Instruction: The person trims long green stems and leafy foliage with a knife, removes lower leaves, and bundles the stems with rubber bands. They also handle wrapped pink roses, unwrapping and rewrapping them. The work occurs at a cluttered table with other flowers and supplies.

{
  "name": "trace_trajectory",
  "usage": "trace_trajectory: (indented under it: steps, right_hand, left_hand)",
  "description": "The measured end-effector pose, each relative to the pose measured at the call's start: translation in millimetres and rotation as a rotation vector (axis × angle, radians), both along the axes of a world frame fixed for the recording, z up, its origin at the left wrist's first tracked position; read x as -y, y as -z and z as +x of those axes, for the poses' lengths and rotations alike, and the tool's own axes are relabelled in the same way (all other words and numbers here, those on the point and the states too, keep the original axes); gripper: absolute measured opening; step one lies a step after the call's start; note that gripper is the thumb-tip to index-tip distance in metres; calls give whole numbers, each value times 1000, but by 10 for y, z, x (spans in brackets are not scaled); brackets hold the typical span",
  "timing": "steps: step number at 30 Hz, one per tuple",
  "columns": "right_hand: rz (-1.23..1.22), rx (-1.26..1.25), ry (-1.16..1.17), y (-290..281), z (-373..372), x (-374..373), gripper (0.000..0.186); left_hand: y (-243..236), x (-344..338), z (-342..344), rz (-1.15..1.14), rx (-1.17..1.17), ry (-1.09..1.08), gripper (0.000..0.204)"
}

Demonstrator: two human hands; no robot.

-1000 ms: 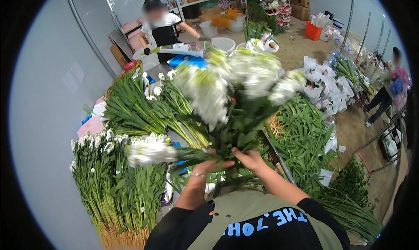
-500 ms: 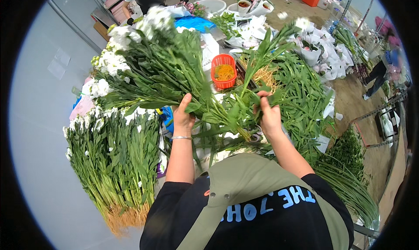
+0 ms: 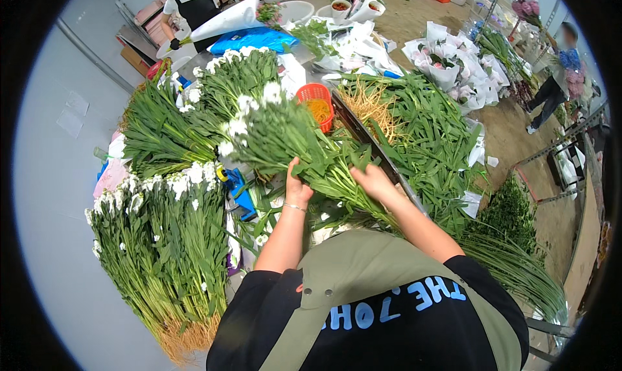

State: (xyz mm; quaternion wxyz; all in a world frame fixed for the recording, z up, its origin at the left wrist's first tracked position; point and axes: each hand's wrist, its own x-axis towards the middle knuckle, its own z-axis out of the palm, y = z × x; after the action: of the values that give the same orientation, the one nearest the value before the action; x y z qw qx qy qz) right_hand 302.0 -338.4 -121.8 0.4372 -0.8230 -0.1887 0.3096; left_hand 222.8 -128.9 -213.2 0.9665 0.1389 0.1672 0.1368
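Observation:
A bunch of white flowers [image 3: 295,134], long-stemmed and leafy, slants across the middle, its blooms toward the far left and its stems toward my body. My left hand [image 3: 298,188] is closed round its near-left side, thumb up. On the stems' right side, my right hand [image 3: 376,183] grips with fingers partly lost among the leaves. Just beyond the bunch stands a red plastic basket [image 3: 325,94] with orange-yellow rubber bands [image 3: 318,109]. A blue tool with a yellow part [image 3: 240,195] lies left of my left wrist.
Rooted white-flowered stems [image 3: 162,248] lie in a row at left; another bundle [image 3: 172,128] lies beyond. Stripped leaves [image 3: 434,144] and a dark metal bar [image 3: 366,134] are at right. Wrapped bouquets [image 3: 447,63] stand far right. A co-worker [image 3: 197,8] holds a white-wrapped bouquet at the far left.
The large bunch has swung from the left toward the middle, showing the bundles behind it. My right hand has brought its separate stem down to the bunch. The co-worker has lifted a wrapped bouquet.

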Motion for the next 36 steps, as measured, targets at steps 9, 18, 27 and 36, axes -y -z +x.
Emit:
trace_trajectory:
  steps: [9,18,27,36]
  right_hand:
    - [294,347,-53,1,-281,-86,21]
    - [617,-2,62,-227,-199,-202,18]
    - [336,785,-246,-676,-317,-133,57]
    - [614,802,50,-336,-229,-175,20]
  left_hand:
    - [-7,78,-54,-28,230,0,73]
    - [-649,-182,80,211,312,-101,92]
    - [-1165,-393,-60,293,51,-122,51]
    - [-1481,-89,-121,482,-138,-294,37]
